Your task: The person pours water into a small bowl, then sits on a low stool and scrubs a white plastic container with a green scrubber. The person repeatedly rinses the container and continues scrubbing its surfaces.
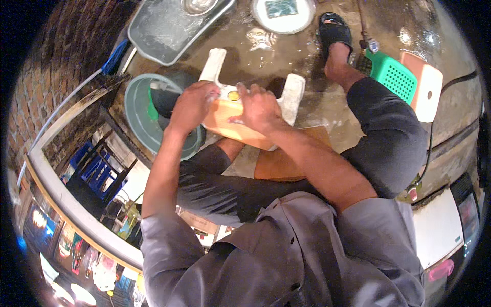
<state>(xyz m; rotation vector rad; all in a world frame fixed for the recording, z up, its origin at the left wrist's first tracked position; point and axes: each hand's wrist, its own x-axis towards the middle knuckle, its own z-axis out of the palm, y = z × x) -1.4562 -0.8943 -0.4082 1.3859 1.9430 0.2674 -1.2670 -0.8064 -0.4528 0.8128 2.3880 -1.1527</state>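
Note:
Before me I hold an orange and white plastic piece (226,119), with two white legs pointing away from me; it looks like a small stool. My left hand (195,105) grips its left edge. My right hand (257,105) lies over its middle, fingers curled on the white far edge, thumb on the orange surface. A small yellow round spot (233,95) shows between my hands. Both hands look wet. Close to my left hand is a round grey-green basin (134,115) holding dark items and something bright green.
A grey rectangular tub (165,34) with water and a metal bowl (199,4) lies at the upper left. Beyond stands a round white basin (284,23). Green (399,78) and pale orange stools (427,92) are at the right, near a hose. The floor (245,57) is wet.

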